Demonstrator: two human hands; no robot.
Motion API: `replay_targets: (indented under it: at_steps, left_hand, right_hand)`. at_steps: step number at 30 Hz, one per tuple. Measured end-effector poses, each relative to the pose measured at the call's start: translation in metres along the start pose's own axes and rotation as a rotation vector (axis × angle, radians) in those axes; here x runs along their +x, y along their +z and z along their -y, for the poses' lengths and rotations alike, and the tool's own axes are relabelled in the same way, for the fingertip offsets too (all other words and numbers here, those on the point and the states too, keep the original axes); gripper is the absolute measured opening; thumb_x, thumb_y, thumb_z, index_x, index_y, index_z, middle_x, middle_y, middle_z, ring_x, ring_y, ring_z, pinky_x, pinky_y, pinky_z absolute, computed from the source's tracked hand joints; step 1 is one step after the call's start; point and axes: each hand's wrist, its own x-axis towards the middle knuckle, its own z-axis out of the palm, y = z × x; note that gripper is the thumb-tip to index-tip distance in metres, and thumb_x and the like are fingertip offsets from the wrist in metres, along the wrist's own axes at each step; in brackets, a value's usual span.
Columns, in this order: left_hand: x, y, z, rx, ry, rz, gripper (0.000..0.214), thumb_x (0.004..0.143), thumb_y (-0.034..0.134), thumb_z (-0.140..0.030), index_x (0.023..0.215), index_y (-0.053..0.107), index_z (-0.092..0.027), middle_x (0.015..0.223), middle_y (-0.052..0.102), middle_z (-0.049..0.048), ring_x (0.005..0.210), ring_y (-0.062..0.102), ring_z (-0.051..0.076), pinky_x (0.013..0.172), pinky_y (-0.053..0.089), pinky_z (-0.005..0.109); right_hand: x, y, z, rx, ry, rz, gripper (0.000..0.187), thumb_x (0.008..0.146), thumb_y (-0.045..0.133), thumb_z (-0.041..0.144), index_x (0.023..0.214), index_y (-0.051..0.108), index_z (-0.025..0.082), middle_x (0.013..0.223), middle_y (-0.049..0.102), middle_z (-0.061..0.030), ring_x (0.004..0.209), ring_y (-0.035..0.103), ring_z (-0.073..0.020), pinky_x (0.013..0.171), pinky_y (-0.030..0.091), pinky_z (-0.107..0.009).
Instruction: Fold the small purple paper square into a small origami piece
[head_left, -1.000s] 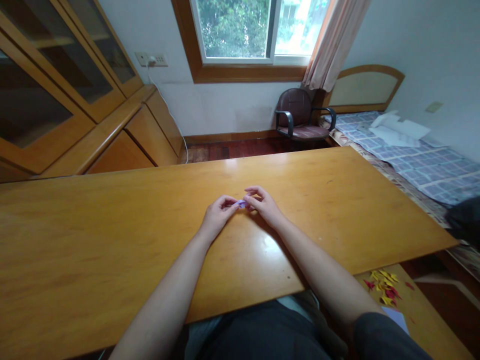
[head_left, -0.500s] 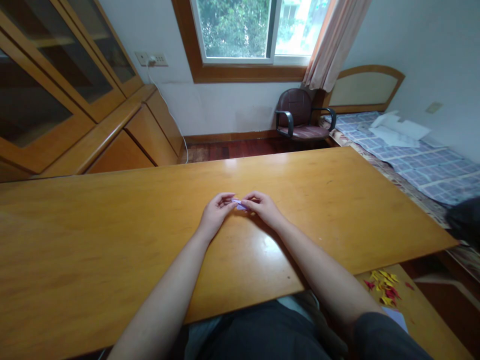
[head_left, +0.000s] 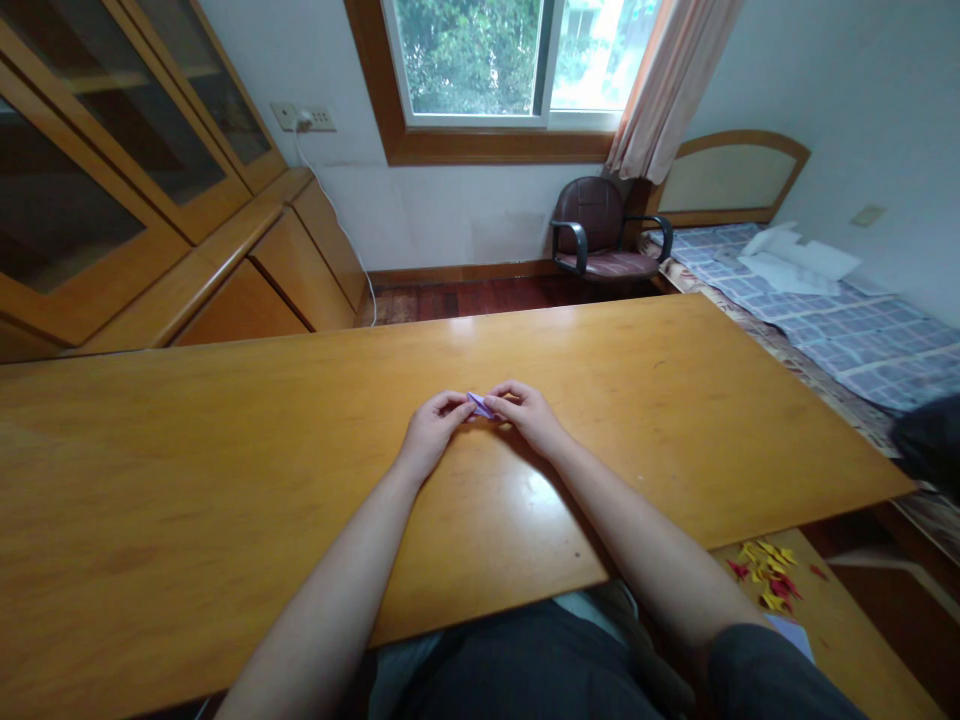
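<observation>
A small purple folded paper piece (head_left: 478, 404) sits between my fingertips, just above the middle of the long wooden table (head_left: 225, 480). My left hand (head_left: 433, 427) pinches its left end with curled fingers. My right hand (head_left: 526, 412) pinches its right end, fingers pressed together. Both forearms rest on the tabletop and reach in from the near edge.
Several small yellow and red folded paper pieces (head_left: 766, 575) lie on a lower wooden surface at the right, beside a white sheet (head_left: 795, 636). A dark armchair (head_left: 600, 240) stands under the window. A bed (head_left: 840, 320) runs along the right; wooden cabinets (head_left: 150, 200) line the left.
My hands have drawn slightly closer together on the purple paper piece, and one corner of it now sticks up between the fingertips. The arms have hardly moved.
</observation>
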Motion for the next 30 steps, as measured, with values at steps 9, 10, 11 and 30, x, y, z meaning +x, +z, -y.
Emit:
replay_targets:
  at_steps: [9, 10, 11, 30]
  left_hand:
    - [-0.0008, 0.0001, -0.003, 0.113, 0.022, -0.008, 0.02, 0.075, 0.076, -0.037, 0.08, 0.074, -0.017, 0.08, 0.071, 0.0027, 0.073, 0.064, 0.016, 0.074, 0.051, 0.027]
    - [-0.0006, -0.0007, -0.0023, 0.125, 0.025, -0.008, 0.02, 0.075, 0.076, -0.037, 0.08, 0.074, -0.017, 0.079, 0.071, 0.0029, 0.073, 0.064, 0.016, 0.074, 0.051, 0.028]
    - [-0.0004, -0.0014, -0.0015, 0.135, 0.029, -0.009, 0.02, 0.075, 0.076, -0.037, 0.08, 0.074, -0.017, 0.079, 0.071, 0.0032, 0.074, 0.064, 0.016, 0.074, 0.052, 0.028]
    - [-0.0031, 0.0052, -0.0062, 0.008, -0.042, -0.01, 0.034, 0.07, 0.08, -0.046, 0.083, 0.071, -0.016, 0.083, 0.074, 0.0044, 0.074, 0.068, 0.018, 0.078, 0.056, 0.032]
  right_hand:
    - [-0.0013, -0.0002, 0.0038, -0.091, -0.015, 0.003, 0.035, 0.071, 0.076, 0.049, 0.081, 0.067, 0.016, 0.07, 0.067, -0.001, 0.063, 0.058, -0.0128, 0.059, 0.043, -0.025]
    - [-0.0012, -0.0005, 0.0039, -0.106, -0.021, 0.001, 0.035, 0.071, 0.076, 0.049, 0.081, 0.067, 0.016, 0.071, 0.067, -0.0016, 0.064, 0.058, -0.0134, 0.059, 0.043, -0.025]
    - [-0.0011, -0.0007, 0.004, -0.118, -0.028, 0.0, 0.035, 0.071, 0.076, 0.049, 0.08, 0.067, 0.017, 0.072, 0.068, -0.0021, 0.065, 0.059, -0.014, 0.059, 0.043, -0.026]
    - [0.0014, -0.0043, 0.0014, -0.373, -0.255, -0.032, 0.027, 0.079, 0.073, 0.045, 0.075, 0.071, 0.018, 0.077, 0.064, -0.002, 0.073, 0.059, -0.0152, 0.069, 0.045, -0.028]
